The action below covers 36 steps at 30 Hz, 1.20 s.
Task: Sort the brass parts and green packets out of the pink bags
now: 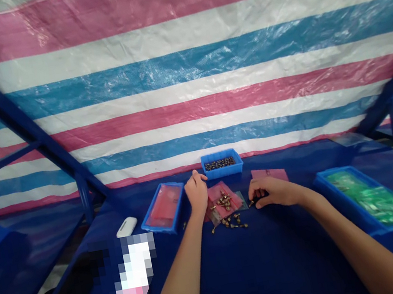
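My left hand point(197, 192) is closed at the left edge of a red plastic bag point(234, 199), just in front of a blue bin point(223, 170). Whatever its fingers may hold is hidden. Several small brass-coloured metal fittings point(225, 201) lie on the bag, and more loose fittings point(237, 220) are scattered on the blue table in front of it. To the right, my right hand point(273, 191) has its fingers curled in a pinch, with a small brass-coloured fitting point(251, 203) at the fingertips. Small dark metal parts point(220, 163) fill the bin.
A blue tray point(176, 227) of red bags stands left, beside a white case point(126, 226) and a blurred-out phone point(133, 285). Another blue tray point(376, 226) on the right holds green packets point(372, 197). A pink sheet point(279, 174) lies behind my right hand. Striped sheeting point(207, 79) hangs behind.
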Tool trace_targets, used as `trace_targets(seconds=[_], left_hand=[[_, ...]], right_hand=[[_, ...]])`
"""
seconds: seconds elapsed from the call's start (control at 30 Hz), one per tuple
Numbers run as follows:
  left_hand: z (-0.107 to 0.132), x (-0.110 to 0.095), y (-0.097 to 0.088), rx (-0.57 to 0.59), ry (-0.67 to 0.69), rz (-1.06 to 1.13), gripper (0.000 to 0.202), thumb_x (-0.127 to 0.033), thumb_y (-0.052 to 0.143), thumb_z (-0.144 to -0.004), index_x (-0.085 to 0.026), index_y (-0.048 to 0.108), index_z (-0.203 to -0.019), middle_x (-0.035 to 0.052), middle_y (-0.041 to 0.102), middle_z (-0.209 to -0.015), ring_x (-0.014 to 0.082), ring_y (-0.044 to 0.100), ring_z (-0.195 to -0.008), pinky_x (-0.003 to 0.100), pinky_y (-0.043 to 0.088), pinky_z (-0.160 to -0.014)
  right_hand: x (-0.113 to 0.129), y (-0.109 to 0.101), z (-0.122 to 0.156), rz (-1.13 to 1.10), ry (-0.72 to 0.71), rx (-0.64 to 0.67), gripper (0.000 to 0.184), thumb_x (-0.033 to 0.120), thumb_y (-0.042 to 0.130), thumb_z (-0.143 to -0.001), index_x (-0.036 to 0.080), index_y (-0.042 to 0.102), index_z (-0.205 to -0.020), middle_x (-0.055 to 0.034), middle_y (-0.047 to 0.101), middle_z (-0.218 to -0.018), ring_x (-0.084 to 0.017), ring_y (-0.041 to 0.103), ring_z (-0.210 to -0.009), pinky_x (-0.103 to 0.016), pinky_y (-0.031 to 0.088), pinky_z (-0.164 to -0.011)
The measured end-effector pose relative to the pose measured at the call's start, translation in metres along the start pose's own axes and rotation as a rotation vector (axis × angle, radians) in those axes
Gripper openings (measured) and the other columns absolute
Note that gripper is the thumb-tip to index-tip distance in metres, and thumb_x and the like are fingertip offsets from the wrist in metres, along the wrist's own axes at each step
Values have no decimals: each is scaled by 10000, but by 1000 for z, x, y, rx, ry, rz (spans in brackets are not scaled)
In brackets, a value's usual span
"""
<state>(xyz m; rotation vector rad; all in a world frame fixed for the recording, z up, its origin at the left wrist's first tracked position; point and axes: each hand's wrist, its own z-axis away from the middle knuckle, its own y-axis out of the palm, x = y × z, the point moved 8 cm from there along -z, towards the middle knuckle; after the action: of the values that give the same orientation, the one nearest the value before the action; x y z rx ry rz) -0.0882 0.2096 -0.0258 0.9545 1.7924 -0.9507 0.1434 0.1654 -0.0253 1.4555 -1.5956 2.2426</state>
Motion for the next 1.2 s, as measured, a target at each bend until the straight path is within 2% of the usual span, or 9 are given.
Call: trace_targets(seconds=[0.3,0.43,0.57,0.63,0.7,0.77,0.97,1.1,1.2], left_hand=[[0,0,2,10,-16,25,559,-509,327,-981,-196,621,-623,-17,497,-447,133,487,-441,256,359,-500],[0,-1,2,10,-15,12,568,-512,316,-984,-197,619,-620,-16,498,-436,138,494,-439,260,367,-515],[0,-2,1,5,-3,-7,572,-506,317,-987,-198,623,-613,-6,522,-441,149,524,-463,269,377,-544],[0,-2,1,-1,1,-11,573,-501,310,-989,-200,621,-614,-2,535,-447,154,536,-473,271,383,-552],[-1,-1,0,-5,3,-13,573,-499,307,-991,-203,619,-613,0,542,-451,156,539,-474,271,383,-552],[-1,-1,0,-2,3,-16,574,-500,307,-991,-205,619,-610,0,542,-452,155,536,-471,271,381,-549],[-1,-1,2,15,-8,-15,561,-493,320,-986,-204,625,-615,-12,514,-447,145,505,-456,265,371,-531],[1,-3,2,21,-7,-9,558,-488,309,-988,-201,622,-626,-17,503,-447,139,493,-447,261,374,-523],[1,-4,2,19,0,-13,558,-489,310,-988,-201,627,-630,-16,504,-448,140,496,-450,261,374,-521]], right_hand=[[5,4,1,-37,-8,15,147,295,676,-812,195,700,-917,-33,615,-877,-158,567,-760,-282,451,-681],[17,-3,-3,-185,0,-41,211,388,681,-824,194,672,-907,-18,649,-824,-158,588,-737,-276,459,-661],[43,-47,-23,-319,-83,-319,287,473,677,-826,199,633,-899,-5,647,-823,-159,601,-765,-291,475,-724],[48,-70,-27,-267,-85,-523,314,466,689,-818,210,628,-989,5,630,-804,-156,587,-741,-289,468,-710],[47,-74,-26,-186,-70,-651,378,437,680,-833,229,601,-1139,20,607,-773,-152,568,-699,-282,459,-676],[40,-58,-25,-131,-51,-657,369,406,624,-885,242,578,-1212,24,600,-750,-151,561,-669,-281,458,-663],[34,19,-25,58,-90,-374,214,311,558,-949,270,667,-1128,-21,631,-931,-161,595,-785,-296,465,-754],[35,23,-27,80,-73,-383,102,303,689,-876,231,674,-947,-9,593,-896,-162,586,-825,-277,464,-755],[36,25,-28,110,-82,-337,94,280,702,-869,230,682,-946,-19,593,-956,-172,587,-885,-282,473,-791]])
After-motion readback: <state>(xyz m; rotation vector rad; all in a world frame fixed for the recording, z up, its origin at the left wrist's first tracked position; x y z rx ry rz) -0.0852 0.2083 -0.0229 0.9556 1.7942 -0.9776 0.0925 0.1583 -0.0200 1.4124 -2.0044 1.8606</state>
